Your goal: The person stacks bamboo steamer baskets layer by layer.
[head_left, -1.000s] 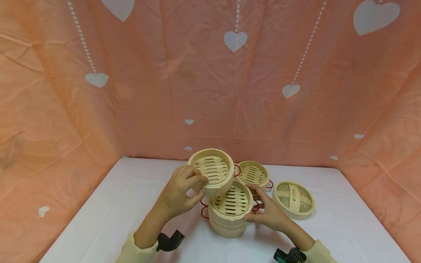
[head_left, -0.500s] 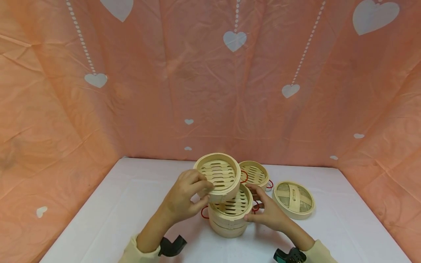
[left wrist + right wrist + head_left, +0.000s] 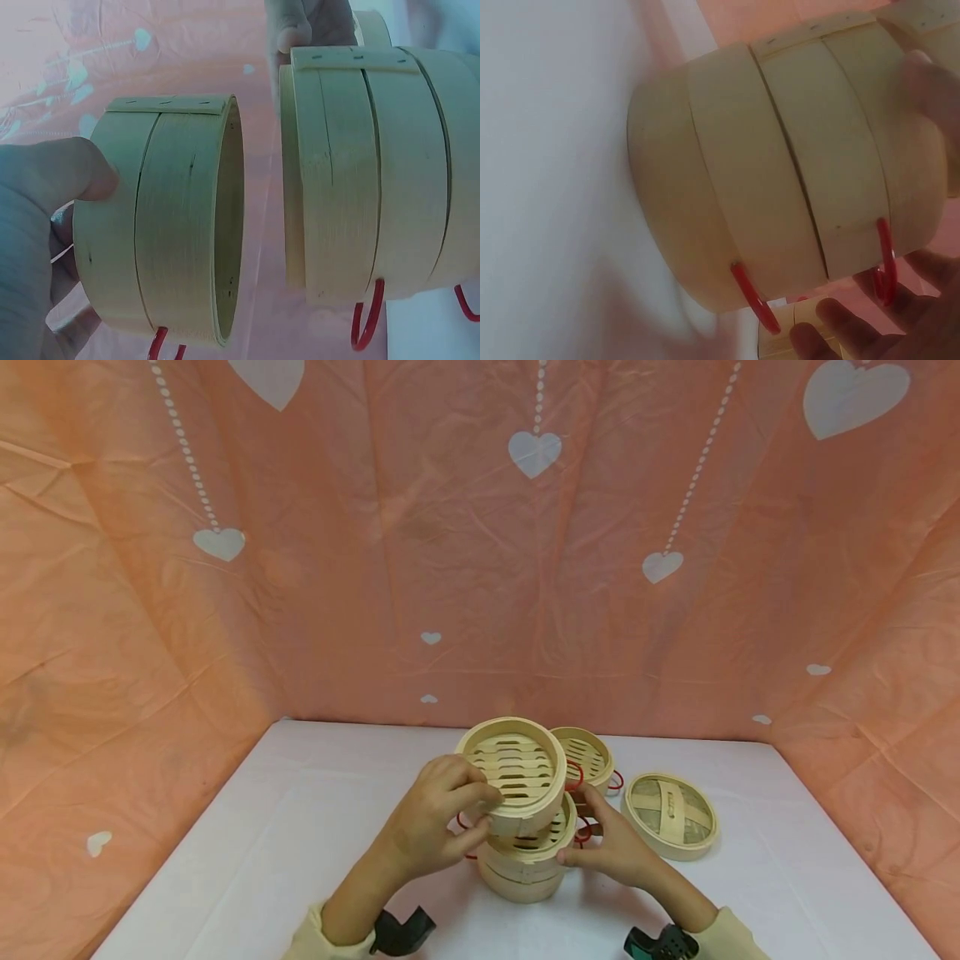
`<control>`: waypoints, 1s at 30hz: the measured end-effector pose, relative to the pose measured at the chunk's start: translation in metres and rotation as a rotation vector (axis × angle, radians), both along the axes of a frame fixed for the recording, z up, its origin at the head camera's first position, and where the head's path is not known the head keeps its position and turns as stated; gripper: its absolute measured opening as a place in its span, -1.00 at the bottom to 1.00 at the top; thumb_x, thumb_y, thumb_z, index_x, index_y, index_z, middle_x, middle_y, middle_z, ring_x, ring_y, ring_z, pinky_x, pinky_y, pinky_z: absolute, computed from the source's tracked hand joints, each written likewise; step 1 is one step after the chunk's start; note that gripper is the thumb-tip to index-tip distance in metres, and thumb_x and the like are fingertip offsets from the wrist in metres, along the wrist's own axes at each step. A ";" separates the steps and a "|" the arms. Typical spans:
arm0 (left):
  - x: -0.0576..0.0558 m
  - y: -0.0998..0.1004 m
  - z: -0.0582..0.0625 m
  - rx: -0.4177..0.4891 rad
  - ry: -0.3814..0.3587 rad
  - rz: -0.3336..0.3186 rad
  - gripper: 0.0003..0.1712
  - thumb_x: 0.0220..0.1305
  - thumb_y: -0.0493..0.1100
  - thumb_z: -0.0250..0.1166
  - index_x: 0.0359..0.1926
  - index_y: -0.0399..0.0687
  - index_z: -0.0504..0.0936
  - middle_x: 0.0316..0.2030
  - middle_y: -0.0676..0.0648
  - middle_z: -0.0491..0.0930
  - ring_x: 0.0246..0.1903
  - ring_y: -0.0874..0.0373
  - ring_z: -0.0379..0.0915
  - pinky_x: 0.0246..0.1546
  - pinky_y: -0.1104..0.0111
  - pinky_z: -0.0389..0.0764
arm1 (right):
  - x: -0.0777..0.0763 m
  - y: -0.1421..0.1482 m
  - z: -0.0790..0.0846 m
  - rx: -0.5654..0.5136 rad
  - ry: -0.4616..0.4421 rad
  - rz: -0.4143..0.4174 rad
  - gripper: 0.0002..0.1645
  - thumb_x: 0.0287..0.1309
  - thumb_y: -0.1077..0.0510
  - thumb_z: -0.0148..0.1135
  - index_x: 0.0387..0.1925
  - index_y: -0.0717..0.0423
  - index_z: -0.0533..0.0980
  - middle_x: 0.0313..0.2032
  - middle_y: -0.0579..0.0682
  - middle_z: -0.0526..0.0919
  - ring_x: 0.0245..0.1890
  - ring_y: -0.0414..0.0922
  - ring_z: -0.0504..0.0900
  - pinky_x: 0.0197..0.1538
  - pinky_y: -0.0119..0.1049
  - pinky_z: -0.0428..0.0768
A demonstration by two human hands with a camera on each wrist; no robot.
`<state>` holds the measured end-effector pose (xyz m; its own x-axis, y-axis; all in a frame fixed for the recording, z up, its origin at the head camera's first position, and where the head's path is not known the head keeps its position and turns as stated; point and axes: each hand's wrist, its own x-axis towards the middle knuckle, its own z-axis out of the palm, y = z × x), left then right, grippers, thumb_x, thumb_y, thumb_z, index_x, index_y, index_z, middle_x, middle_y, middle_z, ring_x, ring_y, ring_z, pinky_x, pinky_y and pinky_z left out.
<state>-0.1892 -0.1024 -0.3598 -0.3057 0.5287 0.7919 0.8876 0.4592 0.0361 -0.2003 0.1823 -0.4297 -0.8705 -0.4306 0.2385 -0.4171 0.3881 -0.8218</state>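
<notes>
My left hand [image 3: 435,817] pinches the wall of a round bamboo steamer basket [image 3: 517,772], with its slatted floor facing up and a red loop handle at its right. This basket hangs over a stack of two more bamboo steamer baskets [image 3: 519,878]; in the left wrist view a gap separates it from the upper rim. Around the right side of the stack, near the top, my right hand [image 3: 611,843] holds the upper basket. Its thumb [image 3: 934,86] lies on the near wall, and its other fingers are spread by the red handle [image 3: 885,262].
Behind the raised basket stands another bamboo steamer basket [image 3: 592,760], partly covered by it. A woven bamboo lid [image 3: 671,814] with a cross strap lies to the right of the stack. An orange sheet with white hearts [image 3: 480,568] encloses the white table [image 3: 300,793].
My left hand has brought its basket to the right and lower, from the stack's upper left to over its top. My right hand has stayed in place on the stack.
</notes>
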 end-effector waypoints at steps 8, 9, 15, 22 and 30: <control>0.003 0.005 -0.001 -0.011 0.016 -0.007 -0.69 -0.17 -0.22 0.39 -0.27 0.06 0.65 -0.29 0.09 0.51 -0.20 0.20 0.42 -0.02 0.18 0.44 | -0.001 0.000 -0.002 -0.026 0.026 0.015 0.03 -0.16 0.07 0.53 0.33 0.11 0.19 0.11 0.23 0.51 0.04 -0.19 0.52 -0.09 -0.34 0.58; 0.003 0.006 -0.001 -0.012 0.015 -0.009 -0.69 -0.17 -0.22 0.38 -0.27 0.06 0.65 -0.30 0.09 0.51 -0.20 0.20 0.42 -0.02 0.19 0.44 | -0.001 0.000 -0.002 -0.029 0.020 0.015 0.04 -0.16 0.08 0.53 0.33 0.11 0.18 0.11 0.23 0.51 0.03 -0.22 0.53 -0.10 -0.34 0.58; 0.005 0.008 -0.004 -0.009 -0.009 -0.012 -0.71 -0.17 -0.21 0.38 -0.29 0.08 0.64 -0.31 0.11 0.49 -0.22 0.22 0.41 -0.03 0.21 0.44 | 0.000 0.000 -0.004 -0.049 0.026 0.022 0.03 -0.16 0.14 0.52 0.34 0.13 0.17 0.09 0.24 0.51 -0.05 -0.32 0.52 -0.12 -0.35 0.57; 0.008 0.011 -0.006 -0.006 -0.026 -0.012 -0.71 -0.17 -0.20 0.38 -0.30 0.08 0.64 -0.32 0.12 0.48 -0.22 0.23 0.40 -0.02 0.24 0.43 | 0.002 0.000 -0.003 -0.052 -0.003 0.004 0.09 -0.16 0.16 0.51 0.37 0.15 0.11 0.03 0.23 0.50 -0.11 -0.25 0.53 -0.12 -0.35 0.57; 0.009 0.014 -0.011 -0.019 -0.035 -0.004 -0.71 -0.17 -0.20 0.38 -0.29 0.10 0.64 -0.33 0.13 0.47 -0.21 0.24 0.41 0.00 0.24 0.44 | 0.001 0.000 -0.005 -0.066 0.001 0.007 0.12 -0.18 0.14 0.53 0.37 0.25 0.11 0.01 0.20 0.49 -0.11 -0.32 0.51 -0.11 -0.35 0.58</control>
